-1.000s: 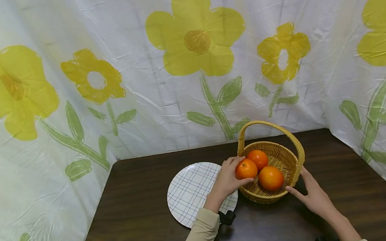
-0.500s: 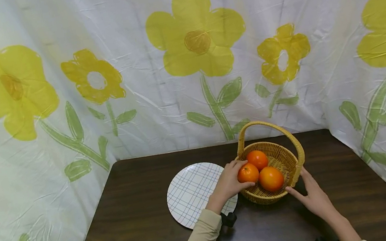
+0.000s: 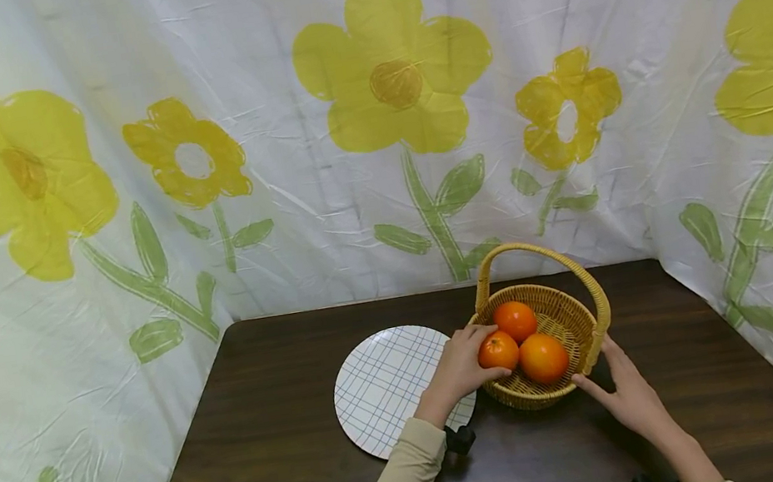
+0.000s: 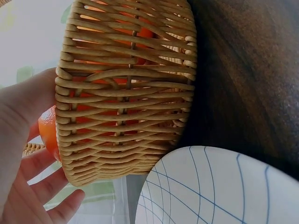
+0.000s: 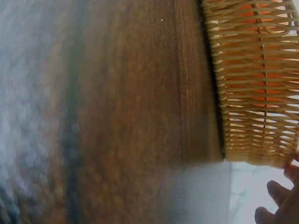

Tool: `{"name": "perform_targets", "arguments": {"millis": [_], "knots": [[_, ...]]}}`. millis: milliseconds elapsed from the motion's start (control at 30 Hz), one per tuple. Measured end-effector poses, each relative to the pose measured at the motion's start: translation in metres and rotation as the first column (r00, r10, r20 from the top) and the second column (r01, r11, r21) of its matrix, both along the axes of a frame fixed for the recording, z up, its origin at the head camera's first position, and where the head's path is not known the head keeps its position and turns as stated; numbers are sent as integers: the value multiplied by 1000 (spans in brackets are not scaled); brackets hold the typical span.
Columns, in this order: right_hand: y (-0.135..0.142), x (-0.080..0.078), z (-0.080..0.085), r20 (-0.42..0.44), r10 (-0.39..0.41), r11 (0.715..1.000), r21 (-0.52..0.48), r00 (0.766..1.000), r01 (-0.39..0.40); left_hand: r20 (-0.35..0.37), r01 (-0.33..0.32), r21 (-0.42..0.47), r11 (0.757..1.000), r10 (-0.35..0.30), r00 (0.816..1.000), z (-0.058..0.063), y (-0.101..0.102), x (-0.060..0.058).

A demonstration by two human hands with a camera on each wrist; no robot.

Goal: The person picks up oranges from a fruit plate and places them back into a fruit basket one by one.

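My left hand (image 3: 462, 364) holds an orange (image 3: 498, 350) at the left inside of a wicker basket (image 3: 571, 313), thumb on the near side and fingers beyond it. Two more oranges lie in the basket, one orange (image 3: 516, 321) behind and another orange (image 3: 544, 357) to the right. In the left wrist view, the held orange (image 4: 47, 130) peeks over the basket rim beside my hand. My right hand (image 3: 632, 390) touches the basket's right side below the handle (image 3: 535, 248), thumb and fingers spread. The right wrist view catches only its fingertips beside the weave.
A round white plate (image 3: 386, 384) with a blue grid lies left of the basket, partly under my left forearm. Both stand on a dark wooden table (image 3: 267, 445). Behind the table hangs a white curtain (image 3: 311, 244) with yellow flowers.
My left hand and its orange have sunk slightly down and to the right, deeper into the basket. The right hand, basket and plate have stayed in place.
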State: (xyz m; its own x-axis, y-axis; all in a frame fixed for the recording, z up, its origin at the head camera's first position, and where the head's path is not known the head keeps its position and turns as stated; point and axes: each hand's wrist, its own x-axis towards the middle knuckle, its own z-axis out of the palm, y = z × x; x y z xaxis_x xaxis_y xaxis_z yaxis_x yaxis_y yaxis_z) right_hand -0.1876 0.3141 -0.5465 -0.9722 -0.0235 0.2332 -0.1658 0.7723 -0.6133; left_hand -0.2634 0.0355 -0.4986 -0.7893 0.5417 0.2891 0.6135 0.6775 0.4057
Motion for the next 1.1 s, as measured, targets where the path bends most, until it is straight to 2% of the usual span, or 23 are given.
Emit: {"name": "perform_targets", "arguments": {"millis": [300,600,800,1100], "knots": [[-1,-2,2,-21,8,1000,-7,1000,-8,-16,-19,-56,998,18,1000,1,2,0],[-2,0,3,-13,-11,999,53,1000,11,6,-10,-96,995,10,1000,0,3,0],[-2,1,4,-61,-26,998,56,998,29,29,8,-116,993,-4,1000,0,3,0],[-3,2,19,-135,-53,995,80,989,64,46,21,-133,991,-15,999,4,4,-2]]}}
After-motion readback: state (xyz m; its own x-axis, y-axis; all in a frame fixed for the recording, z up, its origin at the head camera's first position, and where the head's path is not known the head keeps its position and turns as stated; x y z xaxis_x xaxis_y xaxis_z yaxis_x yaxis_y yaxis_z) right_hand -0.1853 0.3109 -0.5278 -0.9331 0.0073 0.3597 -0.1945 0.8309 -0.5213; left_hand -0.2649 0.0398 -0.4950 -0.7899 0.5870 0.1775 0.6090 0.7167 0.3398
